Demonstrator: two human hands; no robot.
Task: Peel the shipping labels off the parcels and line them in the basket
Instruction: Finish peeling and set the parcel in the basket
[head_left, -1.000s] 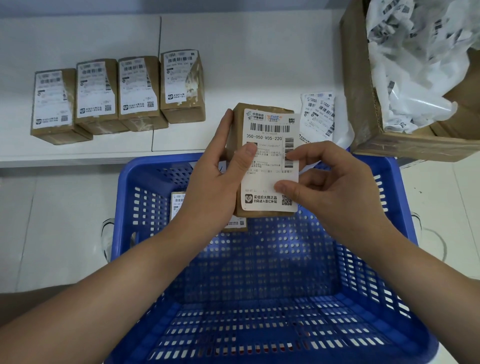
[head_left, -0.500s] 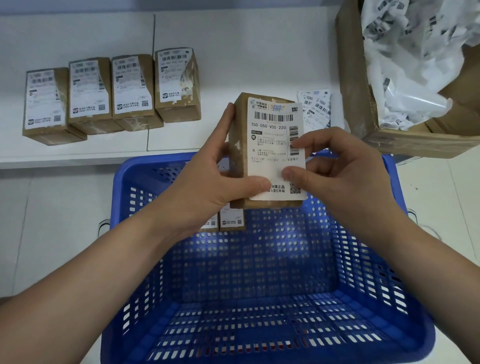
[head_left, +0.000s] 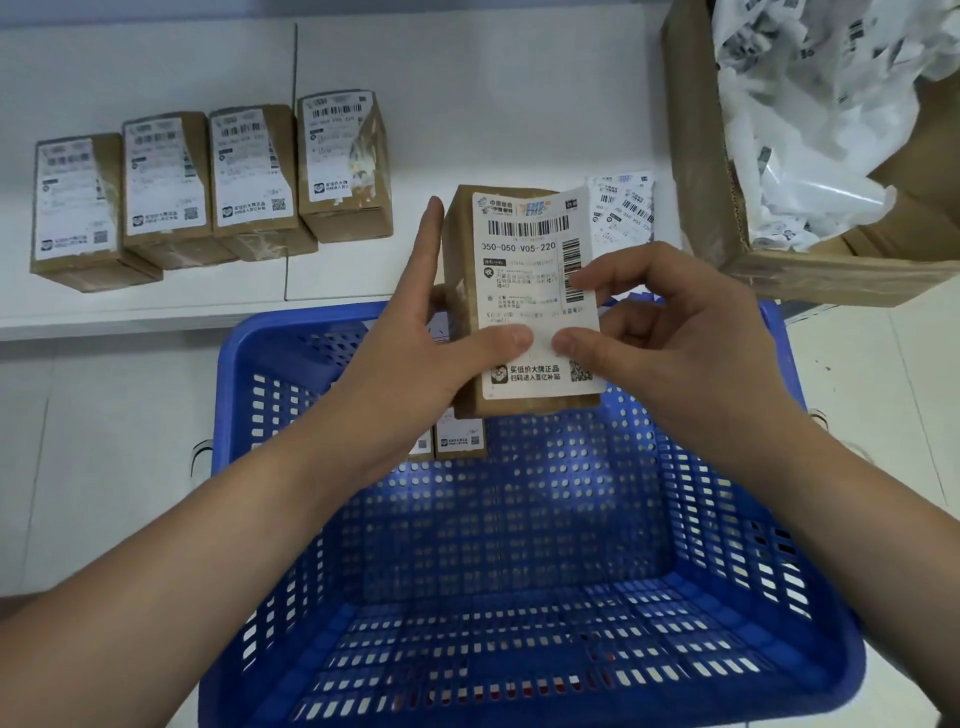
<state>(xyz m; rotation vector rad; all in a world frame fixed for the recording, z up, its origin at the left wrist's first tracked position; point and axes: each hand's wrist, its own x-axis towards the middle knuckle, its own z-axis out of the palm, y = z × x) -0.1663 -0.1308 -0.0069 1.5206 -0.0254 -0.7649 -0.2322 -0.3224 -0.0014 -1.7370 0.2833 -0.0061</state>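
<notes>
A brown parcel (head_left: 460, 291) is held upright above the far rim of the blue basket (head_left: 545, 597). My left hand (head_left: 415, 358) grips it from the left, thumb pressed on its white shipping label (head_left: 530, 260). My right hand (head_left: 670, 338) pinches the label's right edge, which stands off the parcel's right side. Two labelled parcels (head_left: 460, 441) lie inside the basket at its far wall, partly hidden behind my left hand.
Several more labelled brown parcels (head_left: 208, 187) stand in a row on the white shelf (head_left: 467, 104) at the back left. Loose labels (head_left: 623, 208) lie on the shelf behind the held parcel. A cardboard box (head_left: 696, 156) of crumpled label backing sits at the right.
My left thumb has slid down the label's face toward my right thumb, and the label's right edge now stands further off the parcel.
</notes>
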